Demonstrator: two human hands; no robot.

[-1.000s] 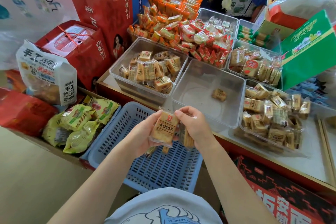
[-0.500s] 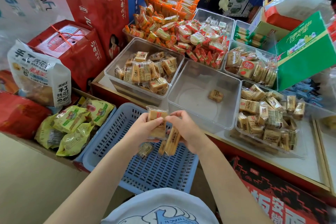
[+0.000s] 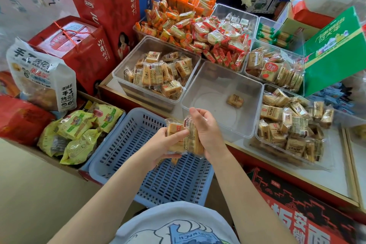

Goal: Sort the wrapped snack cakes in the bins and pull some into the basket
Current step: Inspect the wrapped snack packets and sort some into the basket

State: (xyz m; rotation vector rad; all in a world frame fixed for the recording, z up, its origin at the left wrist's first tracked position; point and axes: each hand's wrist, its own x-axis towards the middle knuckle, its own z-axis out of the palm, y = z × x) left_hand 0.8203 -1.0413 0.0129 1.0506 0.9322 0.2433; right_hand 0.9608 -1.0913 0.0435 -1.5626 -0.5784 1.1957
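Head view, wrapped snack cakes [image 3: 185, 136] gripped between left hand [image 3: 164, 144] and right hand [image 3: 208, 132], count obscured by fingers, blue basket [image 3: 138, 144] partly hidden beneath.

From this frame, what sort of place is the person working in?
Probably a small snack shop: clear bins of wrapped snack cakes on a counter, red gift boxes stacked beside them, and a blue basket.

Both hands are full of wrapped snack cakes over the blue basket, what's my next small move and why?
Probably lower and release them: the left hand and right hand hold the clear-wrapped tan snack cakes directly above the blue slotted plastic basket, which looks nearly empty.
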